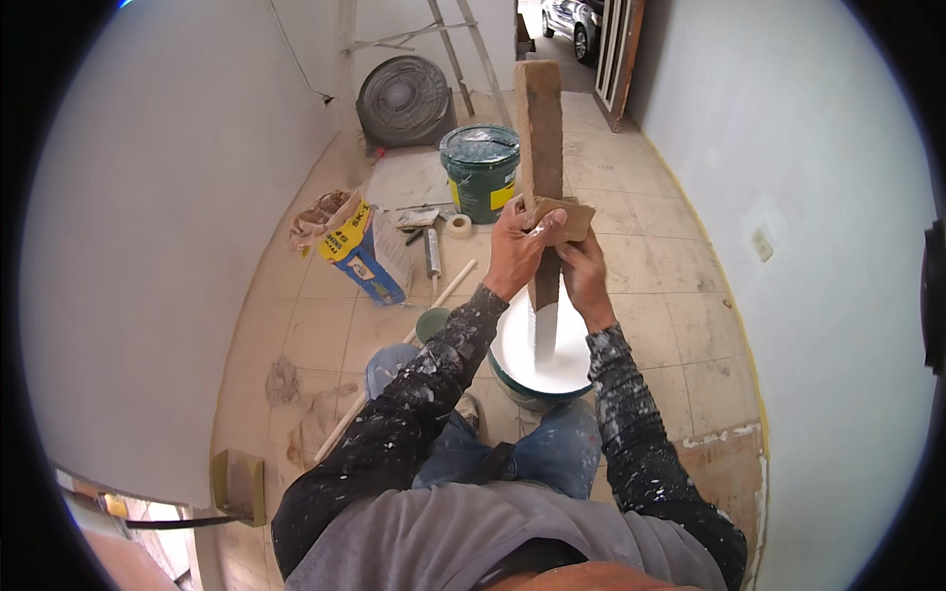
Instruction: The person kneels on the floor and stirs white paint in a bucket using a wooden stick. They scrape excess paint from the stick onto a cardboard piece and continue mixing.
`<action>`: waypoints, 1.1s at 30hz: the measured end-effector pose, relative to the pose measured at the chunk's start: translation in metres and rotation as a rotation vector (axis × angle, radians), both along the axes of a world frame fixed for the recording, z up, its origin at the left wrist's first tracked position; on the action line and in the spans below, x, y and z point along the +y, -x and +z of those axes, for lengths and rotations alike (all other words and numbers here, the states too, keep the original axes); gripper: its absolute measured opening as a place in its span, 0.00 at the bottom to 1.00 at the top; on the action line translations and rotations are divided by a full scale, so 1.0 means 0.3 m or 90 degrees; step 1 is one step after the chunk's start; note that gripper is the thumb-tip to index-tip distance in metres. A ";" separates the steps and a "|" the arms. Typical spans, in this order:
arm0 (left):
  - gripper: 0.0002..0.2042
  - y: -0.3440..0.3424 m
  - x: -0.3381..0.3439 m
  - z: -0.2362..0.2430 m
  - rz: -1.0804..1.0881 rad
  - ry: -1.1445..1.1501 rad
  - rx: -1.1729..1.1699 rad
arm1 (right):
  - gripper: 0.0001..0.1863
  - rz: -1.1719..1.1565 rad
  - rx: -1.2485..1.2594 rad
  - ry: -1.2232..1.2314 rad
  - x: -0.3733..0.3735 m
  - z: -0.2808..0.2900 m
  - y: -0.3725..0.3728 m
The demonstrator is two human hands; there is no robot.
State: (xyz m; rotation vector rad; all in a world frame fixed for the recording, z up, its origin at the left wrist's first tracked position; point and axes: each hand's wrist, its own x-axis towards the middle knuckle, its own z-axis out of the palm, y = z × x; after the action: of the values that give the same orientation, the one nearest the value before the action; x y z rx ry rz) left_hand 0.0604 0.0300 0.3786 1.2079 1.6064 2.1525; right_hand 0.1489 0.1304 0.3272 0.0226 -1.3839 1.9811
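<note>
A wooden stick [541, 128] stands upright in a bucket of white paint [510, 340], its lower end coated white. My left hand [519, 246] is closed at the stick's near left side, thumb pressed on a stiff brown piece that looks like cardboard [579, 223]. That piece lies across the stick. Just below it, my right hand [588, 279] is closed at the stick's right side, fingertips against the piece's lower edge. Paint spots cover both dark sleeves.
Beyond stands a lidded green bucket [480, 187], with a round black fan [404, 98] and a ladder [455, 49] behind. Left lie an open paper sack [360, 246], a tape roll [458, 227] and a long pole [340, 428]. White walls flank the tiled floor [680, 320].
</note>
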 end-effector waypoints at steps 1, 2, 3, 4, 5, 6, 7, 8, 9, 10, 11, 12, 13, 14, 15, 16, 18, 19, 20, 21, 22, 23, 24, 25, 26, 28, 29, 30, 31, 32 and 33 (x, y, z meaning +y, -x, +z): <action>0.17 -0.004 0.012 -0.013 0.020 -0.007 0.034 | 0.25 0.073 0.084 0.011 0.000 0.002 -0.044; 0.17 -0.017 0.003 0.003 0.044 -0.010 0.067 | 0.23 0.042 0.117 0.026 -0.029 0.019 -0.071; 0.18 -0.024 -0.003 0.022 0.084 0.048 0.177 | 0.23 0.009 0.106 0.098 -0.028 0.022 -0.073; 0.20 0.000 0.003 0.005 0.085 0.081 0.225 | 0.23 -0.023 0.088 0.173 -0.030 0.023 -0.070; 0.21 -0.003 0.007 0.012 0.064 0.058 0.211 | 0.21 -0.092 0.032 0.181 -0.012 0.025 -0.053; 0.22 -0.006 0.003 0.016 0.044 0.036 0.196 | 0.18 -0.105 0.102 0.226 0.007 0.027 -0.046; 0.24 0.003 -0.008 0.045 0.000 0.029 0.174 | 0.17 -0.119 0.126 0.268 0.047 0.022 -0.052; 0.25 0.031 -0.026 0.040 0.013 0.058 0.263 | 0.16 -0.119 0.158 0.316 0.078 0.019 -0.069; 0.29 0.061 -0.026 0.025 0.071 0.071 0.371 | 0.15 -0.157 0.143 0.318 0.097 0.007 -0.096; 0.35 0.087 -0.024 -0.001 0.130 0.087 0.476 | 0.15 -0.194 0.124 0.318 0.103 -0.004 -0.131; 0.39 0.082 -0.020 0.015 0.162 0.050 0.493 | 0.18 -0.203 0.103 0.306 0.108 -0.033 -0.170; 0.43 0.075 -0.010 0.032 0.195 0.013 0.509 | 0.19 -0.201 0.078 0.288 0.104 -0.067 -0.208; 0.47 0.063 -0.019 0.048 0.232 -0.020 0.526 | 0.20 -0.193 0.050 0.272 0.074 -0.080 -0.236; 0.50 0.050 -0.024 0.058 0.158 -0.071 0.370 | 0.21 -0.187 0.025 0.254 0.052 -0.092 -0.264; 0.52 0.035 -0.027 0.063 0.086 -0.122 0.214 | 0.27 -0.178 0.005 0.221 0.046 -0.110 -0.304; 0.55 0.030 -0.014 0.063 0.010 -0.180 0.055 | 0.28 -0.187 -0.014 0.223 0.041 -0.121 -0.343; 0.40 0.116 0.008 -0.013 -0.029 -0.049 0.019 | 0.31 -0.202 -0.050 0.233 0.008 -0.142 -0.425; 0.36 0.145 0.003 0.004 -0.070 0.066 0.004 | 0.33 -0.191 -0.071 0.247 -0.003 -0.143 -0.454; 0.34 0.155 -0.001 0.009 -0.111 0.180 -0.013 | 0.33 -0.190 -0.078 0.240 -0.011 -0.153 -0.482; 0.26 0.113 0.011 -0.013 -0.073 0.089 -0.017 | 0.33 -0.190 -0.085 0.233 -0.012 -0.166 -0.510; 0.26 0.105 0.018 0.015 -0.045 0.053 0.025 | 0.32 -0.193 -0.088 0.227 -0.004 -0.179 -0.528; 0.26 0.107 0.029 0.023 -0.021 0.020 0.059 | 0.32 -0.198 -0.103 0.204 0.013 -0.205 -0.541; 0.26 0.117 0.041 0.032 0.002 -0.012 0.093 | 0.32 -0.203 -0.119 0.183 0.040 -0.232 -0.542; 0.26 0.147 0.047 0.021 -0.042 -0.004 0.093 | 0.32 -0.219 -0.151 0.167 0.043 -0.263 -0.576; 0.26 0.184 0.040 0.001 -0.090 0.002 0.086 | 0.32 -0.241 -0.164 0.169 0.037 -0.266 -0.583; 0.31 0.201 0.016 -0.003 -0.223 0.176 0.059 | 0.31 -0.290 -0.169 0.206 -0.002 -0.243 -0.562; 0.35 0.182 0.036 -0.008 -0.149 0.118 0.151 | 0.31 -0.311 -0.159 0.234 -0.022 -0.214 -0.541; 0.35 0.180 0.070 -0.035 -0.150 0.063 0.077 | 0.31 -0.280 -0.155 0.252 -0.037 -0.198 -0.532; 0.34 0.195 0.090 -0.039 -0.138 0.066 0.084 | 0.30 -0.242 -0.146 0.272 -0.055 -0.188 -0.526; 0.33 0.219 0.103 -0.035 -0.129 0.068 0.086 | 0.30 -0.209 -0.141 0.290 -0.069 -0.178 -0.521; 0.32 0.258 0.116 -0.019 -0.145 0.076 0.078 | 0.30 -0.147 -0.147 0.288 -0.065 -0.180 -0.507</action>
State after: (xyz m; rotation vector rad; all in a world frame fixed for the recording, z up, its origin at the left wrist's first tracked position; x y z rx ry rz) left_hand -0.0171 0.0648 0.3729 1.4318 1.5344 1.8518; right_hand 0.3012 0.1108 0.2731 -0.5627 -0.9886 2.0978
